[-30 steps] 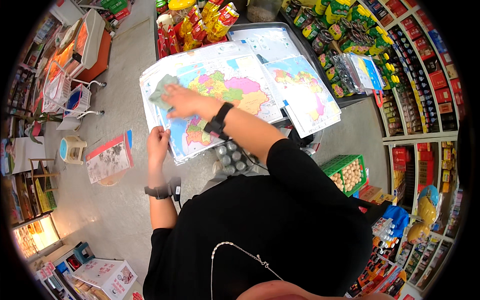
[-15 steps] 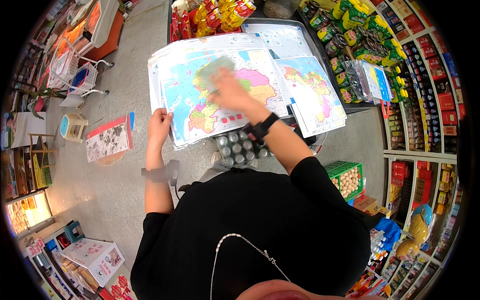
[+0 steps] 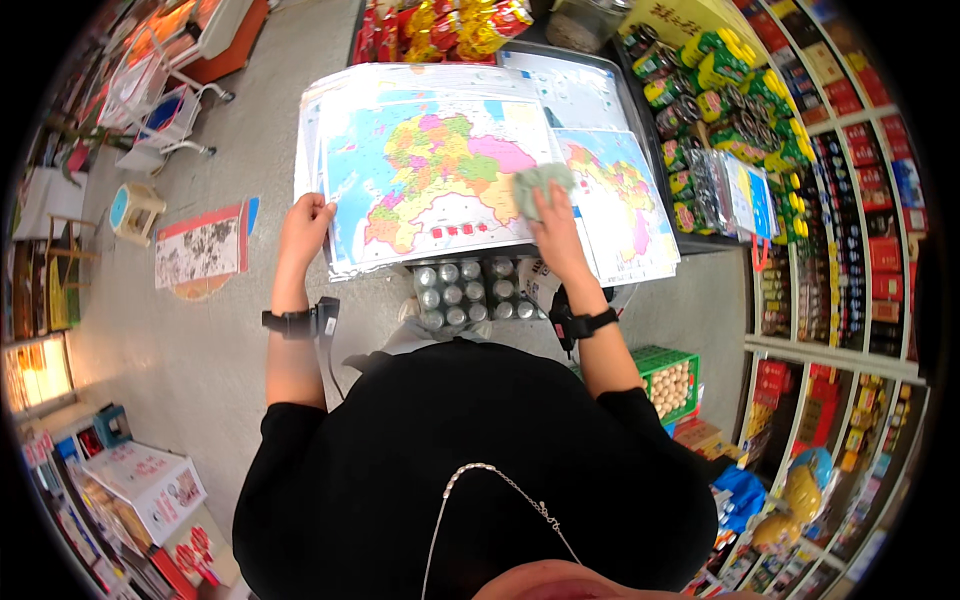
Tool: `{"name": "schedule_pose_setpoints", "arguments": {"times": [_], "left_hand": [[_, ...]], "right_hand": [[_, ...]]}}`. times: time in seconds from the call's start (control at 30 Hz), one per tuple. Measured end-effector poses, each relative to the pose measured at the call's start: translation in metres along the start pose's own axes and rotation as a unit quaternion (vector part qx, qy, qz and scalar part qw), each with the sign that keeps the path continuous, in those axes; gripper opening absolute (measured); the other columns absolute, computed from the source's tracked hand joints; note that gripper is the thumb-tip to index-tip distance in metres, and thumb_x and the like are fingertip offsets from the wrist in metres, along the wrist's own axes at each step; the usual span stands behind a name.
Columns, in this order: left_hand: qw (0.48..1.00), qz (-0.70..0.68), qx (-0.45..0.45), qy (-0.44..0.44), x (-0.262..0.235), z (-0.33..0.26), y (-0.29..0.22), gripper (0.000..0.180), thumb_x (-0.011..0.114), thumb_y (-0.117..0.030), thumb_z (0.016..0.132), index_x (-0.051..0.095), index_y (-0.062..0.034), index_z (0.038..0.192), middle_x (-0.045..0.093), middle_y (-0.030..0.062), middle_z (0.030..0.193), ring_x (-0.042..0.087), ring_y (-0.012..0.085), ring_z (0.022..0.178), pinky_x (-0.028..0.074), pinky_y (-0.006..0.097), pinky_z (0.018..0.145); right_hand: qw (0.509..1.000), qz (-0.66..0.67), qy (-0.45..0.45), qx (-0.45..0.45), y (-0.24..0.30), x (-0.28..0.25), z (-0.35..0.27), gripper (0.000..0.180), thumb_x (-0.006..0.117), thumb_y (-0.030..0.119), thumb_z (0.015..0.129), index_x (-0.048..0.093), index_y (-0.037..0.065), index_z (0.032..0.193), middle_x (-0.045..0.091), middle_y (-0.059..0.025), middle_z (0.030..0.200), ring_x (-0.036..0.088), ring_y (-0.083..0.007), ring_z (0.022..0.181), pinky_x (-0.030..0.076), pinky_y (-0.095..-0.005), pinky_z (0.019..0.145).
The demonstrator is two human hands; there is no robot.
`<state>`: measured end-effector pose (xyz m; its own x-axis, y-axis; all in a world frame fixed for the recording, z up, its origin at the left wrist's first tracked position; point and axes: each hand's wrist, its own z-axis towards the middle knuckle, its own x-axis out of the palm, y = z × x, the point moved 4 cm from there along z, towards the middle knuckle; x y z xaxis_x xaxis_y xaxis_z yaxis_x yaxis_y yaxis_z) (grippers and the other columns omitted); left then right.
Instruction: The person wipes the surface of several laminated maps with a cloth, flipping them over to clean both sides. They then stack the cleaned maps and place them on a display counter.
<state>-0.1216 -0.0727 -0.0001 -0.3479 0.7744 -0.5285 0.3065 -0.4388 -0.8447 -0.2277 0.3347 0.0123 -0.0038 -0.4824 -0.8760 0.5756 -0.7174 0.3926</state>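
Note:
A large colourful map sheet (image 3: 430, 165) lies on a stack of white-edged sheets in front of me. At its left edge, my left hand (image 3: 308, 228) is closed with the thumb over the border. My right hand (image 3: 557, 238) presses a pale green cloth (image 3: 540, 188) onto the map's right edge; the palm side is hidden. Right beside it lies a second, similar map (image 3: 640, 190), partly under the first. Black bands with small devices are strapped round both wrists.
Drink cans (image 3: 465, 290) stand under the sheets' near edge. Red and gold packets (image 3: 450, 30) sit beyond the stack. Several green-labelled jars (image 3: 715, 105) fill the right side. A green crate (image 3: 668, 385) holds round beige items. On the floor at left is a stool (image 3: 138, 212).
My right hand has swept the cloth from the map's upper middle to its right edge, toward me. My left hand stays at the left border. The view has shifted slightly.

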Motion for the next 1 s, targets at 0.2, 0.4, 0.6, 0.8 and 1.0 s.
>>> {"name": "schedule_pose_setpoints", "arguments": {"times": [0.2,0.4,0.6,0.8,1.0], "left_hand": [[0.999,-0.027,-0.019,-0.008,-0.003,-0.008,-0.015,0.029,0.056,-0.026,0.09,0.061,0.0009,0.099,0.063,0.009,0.073,0.061,0.0167,0.063,0.049,0.03,0.058],[0.988,-0.13,-0.089,0.004,-0.007,-0.017,-0.028,0.041,0.044,-0.036,0.096,0.062,0.0001,0.102,0.063,0.0073,0.076,0.061,0.0145,0.063,0.05,0.028,0.058],[0.99,-0.101,-0.101,0.002,-0.007,-0.013,-0.024,0.054,0.039,-0.049,0.095,0.063,-0.0006,0.1,0.063,0.0077,0.075,0.06,0.0166,0.061,0.05,0.029,0.057],[0.992,-0.096,-0.08,0.01,-0.006,-0.016,-0.025,0.063,0.04,-0.057,0.092,0.062,0.001,0.103,0.059,0.0059,0.07,0.056,0.0145,0.057,0.047,0.027,0.053],[0.997,-0.069,-0.022,-0.015,0.009,0.001,0.005,0.048,0.046,-0.044,0.092,0.063,0.0012,0.093,0.062,0.0118,0.07,0.059,0.0211,0.06,0.047,0.034,0.058]], "right_hand": [[0.997,0.053,-0.001,0.048,-0.006,0.004,-0.014,0.052,0.054,0.001,0.081,0.045,0.002,0.133,0.027,-0.0261,0.145,0.025,-0.0426,0.135,0.024,-0.0434,0.111],[0.983,0.075,0.107,-0.131,0.067,0.016,0.009,0.057,0.053,-0.003,0.077,0.046,0.006,0.133,0.029,-0.0233,0.145,0.026,-0.0415,0.135,0.024,-0.045,0.111],[0.922,0.115,0.213,-0.301,0.166,0.047,0.044,0.062,0.05,-0.009,0.073,0.046,0.009,0.133,0.029,-0.0205,0.146,0.027,-0.0375,0.136,0.027,-0.0434,0.11],[0.913,0.075,0.214,-0.339,0.206,0.081,0.116,0.069,0.061,-0.005,0.07,0.042,0.007,0.136,0.026,-0.0268,0.145,0.026,-0.0431,0.134,0.03,-0.043,0.109],[0.944,-0.024,0.234,-0.23,0.203,0.125,0.202,0.063,0.051,0.001,0.08,0.033,0.006,0.141,0.022,-0.0338,0.144,0.021,-0.0471,0.135,0.024,-0.0446,0.111]]}}
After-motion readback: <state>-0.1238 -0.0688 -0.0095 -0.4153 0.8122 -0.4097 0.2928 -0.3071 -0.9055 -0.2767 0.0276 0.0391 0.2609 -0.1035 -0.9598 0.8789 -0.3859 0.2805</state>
